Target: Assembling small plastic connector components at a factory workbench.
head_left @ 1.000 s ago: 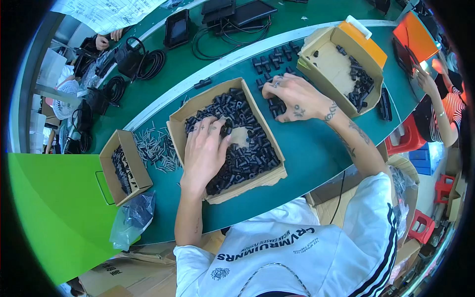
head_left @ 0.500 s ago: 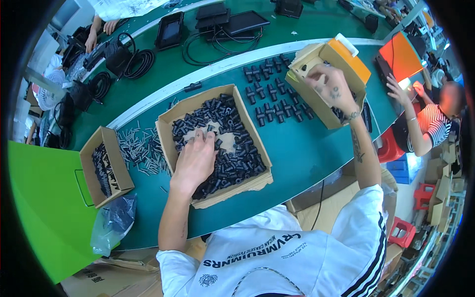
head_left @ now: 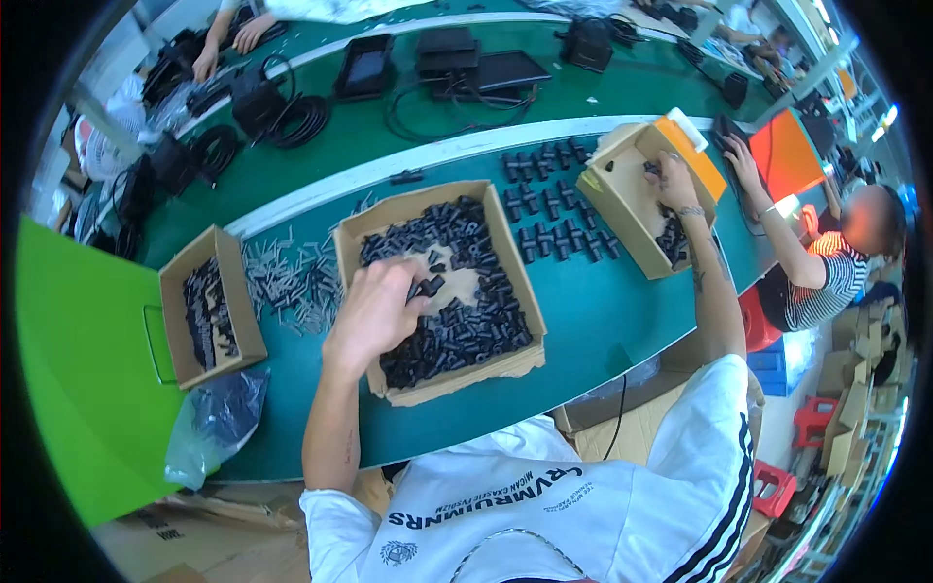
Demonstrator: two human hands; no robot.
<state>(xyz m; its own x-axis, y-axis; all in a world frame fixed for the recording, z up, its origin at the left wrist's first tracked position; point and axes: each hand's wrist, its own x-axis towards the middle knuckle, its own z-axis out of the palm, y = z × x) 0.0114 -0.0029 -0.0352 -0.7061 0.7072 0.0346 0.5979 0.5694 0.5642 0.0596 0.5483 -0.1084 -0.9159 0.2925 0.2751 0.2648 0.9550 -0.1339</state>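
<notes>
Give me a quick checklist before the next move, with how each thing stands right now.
1. Left hand has a black part: ok, held at the fingertips over the middle box.
2. Right hand has a firm grip: cannot tell; a small dark piece shows at its fingertips, inside the right box.
3. Middle box stocked: ok, many parts around a bare patch.
4. Laid-out parts in rows: ok, between those two boxes.
5. Metal pins contained: not ok, loose on the green table.
</notes>
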